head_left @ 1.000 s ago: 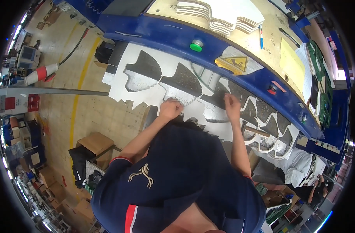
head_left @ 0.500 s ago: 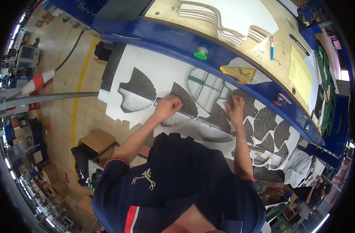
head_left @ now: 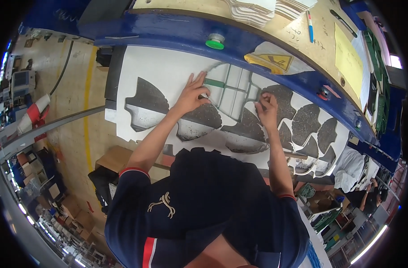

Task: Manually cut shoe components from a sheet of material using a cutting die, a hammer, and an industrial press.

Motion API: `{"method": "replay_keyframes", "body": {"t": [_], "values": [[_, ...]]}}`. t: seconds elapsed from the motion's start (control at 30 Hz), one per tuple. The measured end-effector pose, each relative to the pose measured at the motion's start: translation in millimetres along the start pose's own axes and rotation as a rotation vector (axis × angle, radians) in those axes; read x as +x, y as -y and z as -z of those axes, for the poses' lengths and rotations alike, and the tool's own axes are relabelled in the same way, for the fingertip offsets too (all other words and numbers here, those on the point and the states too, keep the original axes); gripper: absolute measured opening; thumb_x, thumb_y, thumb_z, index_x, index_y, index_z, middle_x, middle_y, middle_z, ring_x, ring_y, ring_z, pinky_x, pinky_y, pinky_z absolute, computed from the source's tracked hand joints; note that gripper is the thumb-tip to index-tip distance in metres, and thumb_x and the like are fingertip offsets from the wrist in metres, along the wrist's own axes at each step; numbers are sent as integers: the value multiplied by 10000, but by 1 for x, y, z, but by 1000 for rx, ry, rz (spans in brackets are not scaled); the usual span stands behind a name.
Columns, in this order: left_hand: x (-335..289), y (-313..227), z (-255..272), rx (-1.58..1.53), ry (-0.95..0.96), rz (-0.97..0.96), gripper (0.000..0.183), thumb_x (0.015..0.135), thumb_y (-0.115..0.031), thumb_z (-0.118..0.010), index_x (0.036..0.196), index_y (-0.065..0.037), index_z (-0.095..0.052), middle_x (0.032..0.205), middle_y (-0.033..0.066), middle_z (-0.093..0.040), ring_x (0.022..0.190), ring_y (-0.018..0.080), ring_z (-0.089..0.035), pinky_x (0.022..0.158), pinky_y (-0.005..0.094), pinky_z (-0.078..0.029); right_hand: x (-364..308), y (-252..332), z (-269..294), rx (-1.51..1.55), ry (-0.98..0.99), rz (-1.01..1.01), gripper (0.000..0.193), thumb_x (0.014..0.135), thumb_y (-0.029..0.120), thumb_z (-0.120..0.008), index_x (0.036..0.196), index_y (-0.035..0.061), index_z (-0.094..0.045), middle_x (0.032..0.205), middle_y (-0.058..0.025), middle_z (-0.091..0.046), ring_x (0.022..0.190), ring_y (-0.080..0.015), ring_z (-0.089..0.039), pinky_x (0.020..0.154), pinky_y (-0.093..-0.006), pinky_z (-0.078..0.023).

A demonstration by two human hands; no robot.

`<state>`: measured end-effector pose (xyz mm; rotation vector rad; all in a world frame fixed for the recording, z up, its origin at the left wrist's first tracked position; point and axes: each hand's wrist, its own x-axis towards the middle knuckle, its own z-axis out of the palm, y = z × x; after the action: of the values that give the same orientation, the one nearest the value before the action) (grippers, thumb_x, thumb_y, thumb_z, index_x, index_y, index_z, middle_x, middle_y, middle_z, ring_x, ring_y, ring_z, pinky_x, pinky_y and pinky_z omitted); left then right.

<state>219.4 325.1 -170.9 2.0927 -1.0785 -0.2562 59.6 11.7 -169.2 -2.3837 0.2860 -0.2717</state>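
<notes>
A large white die-cut sheet lies on the machine bed, with several dark cut-out openings in it. My left hand rests flat on the sheet, fingers spread, beside a pale panel with green strips. My right hand is curled with its fingertips pinching the sheet's edge next to a dark opening. Both forearms reach up from my dark blue shirt.
A blue machine frame with a green button and a yellow warning sticker curves behind the sheet. A wooden table holds stacked white cut pieces, a pen and yellow paper. Another person sits at lower right. Cardboard box on the floor.
Both hands have moved farther up the sheet. My left hand went from a closed fist to flat with spread fingers. The view has tilted closer over the bed.
</notes>
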Motion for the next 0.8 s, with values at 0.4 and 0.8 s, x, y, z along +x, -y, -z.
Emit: {"method": "replay_keyframes", "body": {"t": [0.4, 0.8], "values": [[3, 2, -1, -51, -42, 31, 360, 655, -186, -848, 893, -103, -591, 1480, 247, -415, 1447, 340, -303, 1191, 524, -200, -4, 8, -6, -53, -38, 6, 283, 811, 141, -756, 1066, 23, -725, 1113, -58, -581, 1013, -231, -541, 935, -375, -357], [7, 4, 4, -89, -24, 76, 343, 664, -142, -845, 878, -90, -582, 1475, 237, -423, 1450, 335, -299, 1203, 502, -183, -4, 6, -14, -48, -91, 6, 339, 823, 163, -748, 1146, 65, -718, 1090, -49, -563, 1012, -216, -529, 953, -374, -340]]}}
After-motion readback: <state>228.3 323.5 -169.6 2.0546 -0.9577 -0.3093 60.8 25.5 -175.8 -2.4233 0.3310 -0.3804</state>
